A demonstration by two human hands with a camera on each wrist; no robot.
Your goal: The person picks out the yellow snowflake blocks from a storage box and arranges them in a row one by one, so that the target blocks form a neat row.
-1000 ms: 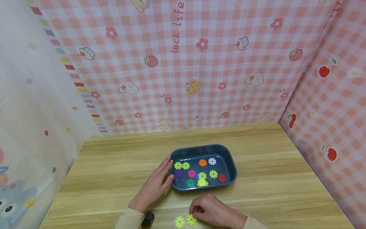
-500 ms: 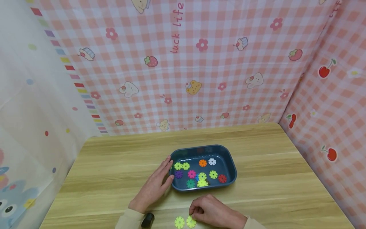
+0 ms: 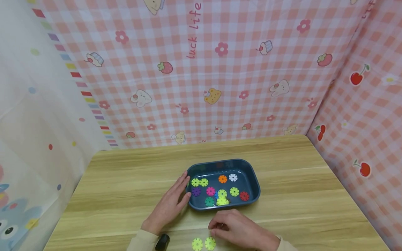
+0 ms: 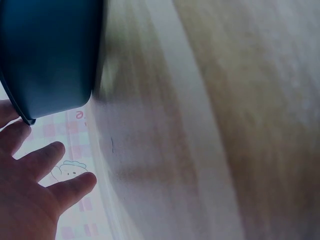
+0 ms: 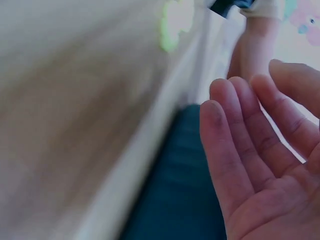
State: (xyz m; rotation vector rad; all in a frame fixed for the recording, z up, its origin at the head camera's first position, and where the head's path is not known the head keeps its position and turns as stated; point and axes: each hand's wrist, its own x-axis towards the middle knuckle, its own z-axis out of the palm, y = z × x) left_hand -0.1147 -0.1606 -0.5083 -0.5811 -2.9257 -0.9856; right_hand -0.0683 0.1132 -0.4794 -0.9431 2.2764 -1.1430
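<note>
A dark blue tray on the table holds several notched, snowflake-like plastic discs, including an orange disc, a white disc and a red disc. My left hand rests against the tray's left end, fingers extended; the left wrist view shows fingertips at the rim. Two yellow-green discs lie side by side in front of the tray: a left disc and a right disc. Just above the right one is my right hand, fingers loosely bent. In the right wrist view its palm holds nothing.
The wooden table reaches back to a pink checked cloth. Cloth also hangs at both sides. A small black object is beside my left wrist.
My right hand has come off the right yellow-green disc and moved slightly up toward the tray, its fingers loosening. That disc now lies level with the left one. My left hand has stayed put.
</note>
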